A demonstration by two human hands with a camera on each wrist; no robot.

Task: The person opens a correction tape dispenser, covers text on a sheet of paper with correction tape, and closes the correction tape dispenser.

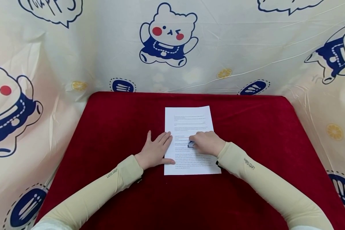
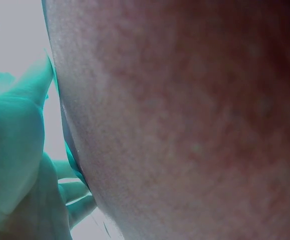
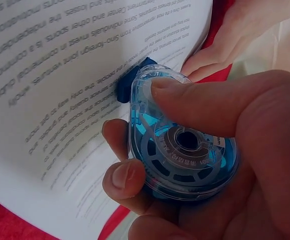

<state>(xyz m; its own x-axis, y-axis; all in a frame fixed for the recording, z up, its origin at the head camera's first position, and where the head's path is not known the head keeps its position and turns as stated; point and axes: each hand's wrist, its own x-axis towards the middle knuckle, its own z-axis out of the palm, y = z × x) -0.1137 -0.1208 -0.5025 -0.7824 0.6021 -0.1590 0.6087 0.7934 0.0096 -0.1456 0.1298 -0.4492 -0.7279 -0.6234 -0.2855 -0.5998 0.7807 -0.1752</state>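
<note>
A printed sheet of white paper (image 1: 187, 121) lies on the red cloth, its lines of text facing up. My right hand (image 1: 208, 142) is over the middle of the sheet and grips a correction tape dispenser (image 3: 185, 145) between thumb and fingers. The dispenser is clear and blue, with a round reel inside. Its blue tip (image 3: 129, 85) is at the printed lines; whether it touches the paper is hard to tell. My left hand (image 1: 156, 150) rests on the sheet's left edge with fingers spread. In the left wrist view, that hand (image 2: 14, 145) is tinted green and partly blocked.
A table under a red velvet cloth (image 1: 118, 121) extends around the sheet. Behind it and at both sides hangs a pale curtain (image 1: 218, 38) printed with cartoon bears and orange slices. A large blurred reddish surface (image 2: 185, 120) fills most of the left wrist view.
</note>
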